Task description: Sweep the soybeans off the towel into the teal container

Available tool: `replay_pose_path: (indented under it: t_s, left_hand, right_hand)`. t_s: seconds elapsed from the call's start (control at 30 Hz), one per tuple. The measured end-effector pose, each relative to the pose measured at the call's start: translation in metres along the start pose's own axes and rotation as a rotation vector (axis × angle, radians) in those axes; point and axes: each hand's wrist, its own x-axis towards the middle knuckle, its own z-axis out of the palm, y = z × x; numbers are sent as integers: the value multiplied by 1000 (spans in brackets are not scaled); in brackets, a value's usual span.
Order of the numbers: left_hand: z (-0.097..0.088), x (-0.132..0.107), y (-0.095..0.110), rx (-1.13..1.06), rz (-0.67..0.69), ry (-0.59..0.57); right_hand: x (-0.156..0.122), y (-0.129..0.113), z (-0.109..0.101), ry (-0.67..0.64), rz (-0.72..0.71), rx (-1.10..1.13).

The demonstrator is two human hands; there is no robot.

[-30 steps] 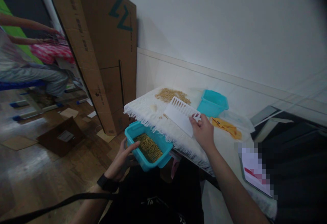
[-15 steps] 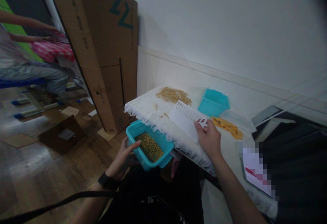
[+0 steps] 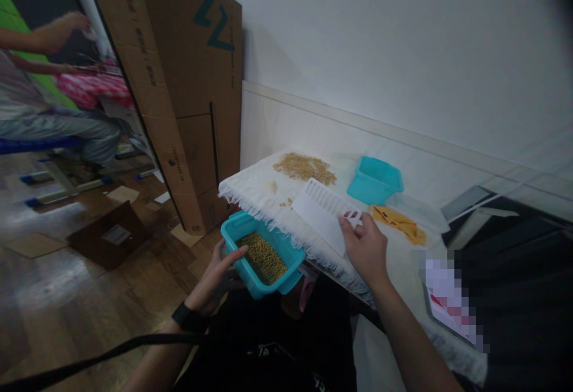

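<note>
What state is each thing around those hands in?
Left hand: gripping nearer bin
Nearer bin: open, partly filled with beans
Right hand: gripping slotted plate
Slotted plate: held; contact with fringed cloth unclear
Fringed cloth: spread, edge hanging
Loose beans: piled, some scattered
Farther bin: upright, open
Yellow item: crumpled
Cardboard box: standing

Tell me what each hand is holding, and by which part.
The left hand holds the turquoise bin of beans by its left side, thumb over the rim. The right hand grips the white slotted plate by its right end.
</note>
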Motion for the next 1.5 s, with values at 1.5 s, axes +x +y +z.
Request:
replay_pose_path:
  t_s: [1.5]
  left_hand:
    - [5, -2, -1, 9, 52, 34]
  right_hand:
    - [5, -13, 26, -66, -115, 79]
